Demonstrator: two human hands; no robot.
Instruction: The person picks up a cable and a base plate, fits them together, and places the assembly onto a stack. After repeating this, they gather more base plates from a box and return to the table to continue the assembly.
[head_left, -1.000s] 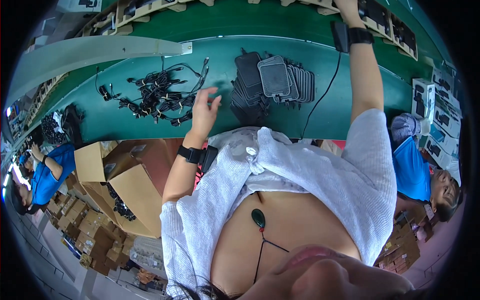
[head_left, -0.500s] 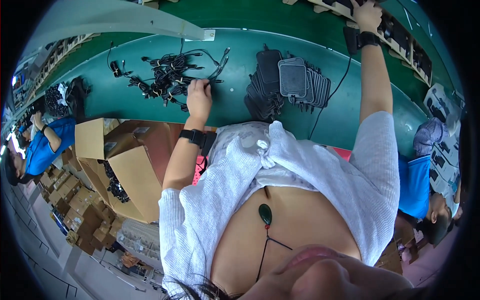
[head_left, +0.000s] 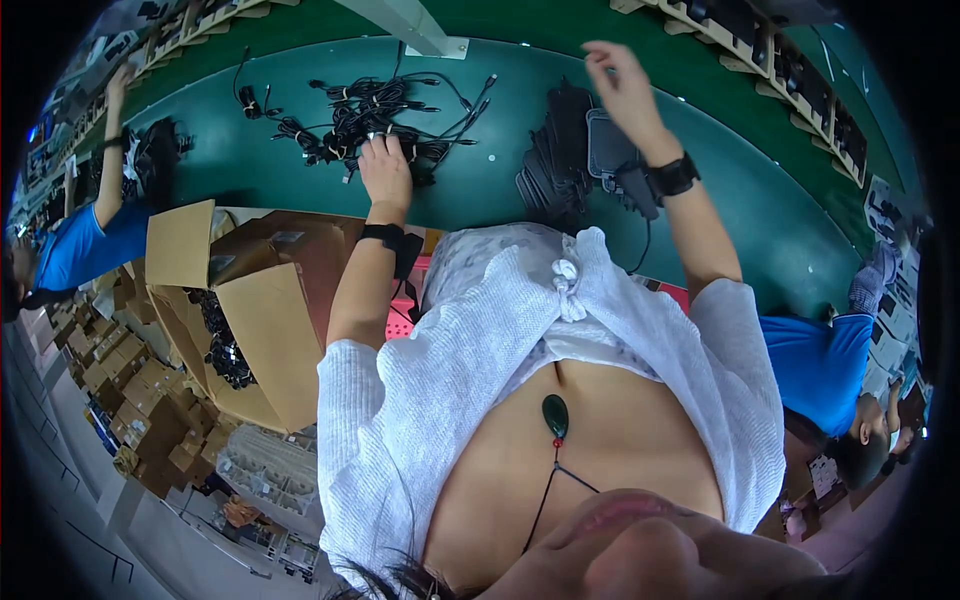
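Two hands in play: my left hand (head_left: 385, 172) presses loosely on the tangled pile of black tied cables (head_left: 372, 118) at eleven o'clock, right hand (head_left: 622, 82) raised unclenched, so I'd pinch one bundle cleanly.

One green tabletop (head_left: 250, 160) carries the work. On it lies one tangled heap of black cables (head_left: 375, 120) at about eleven o'clock; the bundles in it are too snarled to count. One stack of flat black devices (head_left: 570, 160) sits at about one o'clock. Two hands belong to the wearer: the left hand (head_left: 385, 170) and the right hand (head_left: 622, 85), each wrist with one black band. One open cardboard box (head_left: 250, 310) stands at nine o'clock. Two co-workers in blue show, one at either side.
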